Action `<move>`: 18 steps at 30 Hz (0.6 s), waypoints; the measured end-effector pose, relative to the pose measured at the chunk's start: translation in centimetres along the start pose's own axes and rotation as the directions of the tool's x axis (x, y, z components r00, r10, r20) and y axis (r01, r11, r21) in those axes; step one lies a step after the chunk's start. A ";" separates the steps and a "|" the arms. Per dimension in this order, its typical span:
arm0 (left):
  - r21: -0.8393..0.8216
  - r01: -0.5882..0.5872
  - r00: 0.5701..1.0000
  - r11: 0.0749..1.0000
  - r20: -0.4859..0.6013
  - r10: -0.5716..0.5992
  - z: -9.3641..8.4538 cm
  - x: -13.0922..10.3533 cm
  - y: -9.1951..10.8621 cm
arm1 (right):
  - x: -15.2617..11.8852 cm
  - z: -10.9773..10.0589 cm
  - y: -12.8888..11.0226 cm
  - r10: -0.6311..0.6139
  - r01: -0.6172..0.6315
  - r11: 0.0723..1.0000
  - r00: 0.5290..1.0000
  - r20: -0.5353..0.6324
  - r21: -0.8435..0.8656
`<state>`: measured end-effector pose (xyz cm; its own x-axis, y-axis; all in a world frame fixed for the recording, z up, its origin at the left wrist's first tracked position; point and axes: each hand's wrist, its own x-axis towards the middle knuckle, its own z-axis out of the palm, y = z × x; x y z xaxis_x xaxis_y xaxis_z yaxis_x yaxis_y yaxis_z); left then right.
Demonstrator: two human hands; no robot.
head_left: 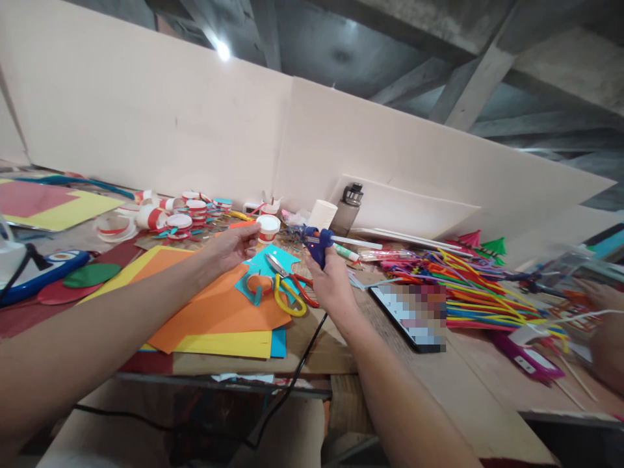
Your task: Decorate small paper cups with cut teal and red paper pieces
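Observation:
Between the fingertips of my left hand [233, 248] is a small cut-down paper cup [268, 226], white on top with a red band below. My right hand [335, 278] is wrapped around the handle of a blue glue gun [318, 243], its nozzle pointing left toward the cup. A white glue stick [358, 243] juts from the gun's back end. Beneath and between my hands lie scissors [283, 300] with yellow and red handles. Next to them, a small orange round piece [260, 285] rests on scraps of blue paper [275, 255].
Orange sheets [219, 305] and yellow sheets [229, 344] are stacked in front. Cut paper cups [195, 211] cluster back left. A bottle [348, 208], a phone [404, 315] and pipe cleaners [480, 299] lie right. A black cord [307, 354] hangs over the edge. Another person's hand [602, 296] is far right.

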<state>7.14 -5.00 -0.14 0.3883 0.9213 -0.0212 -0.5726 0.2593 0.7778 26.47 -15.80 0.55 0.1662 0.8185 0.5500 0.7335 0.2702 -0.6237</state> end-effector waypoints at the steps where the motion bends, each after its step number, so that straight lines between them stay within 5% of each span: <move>1: -0.001 0.000 1.000 1.000 0.004 0.000 0.0 0.0 0.0 | 0.0 0.0 -0.1 -0.002 0.002 1.000 1.000 0.005 0.002; 18: 0.040 0.061 0.997 0.997 0.055 -0.063 -0.4 0.1 0.1 | 0.2 -0.2 0.3 -0.057 0.061 0.993 0.998 -0.038 0.101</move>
<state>6.82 -4.79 -0.34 0.4624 0.8860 -0.0357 -0.5187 0.3030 0.7995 26.86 -15.63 0.55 0.1485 0.7820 0.6054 0.6723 0.3691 -0.6417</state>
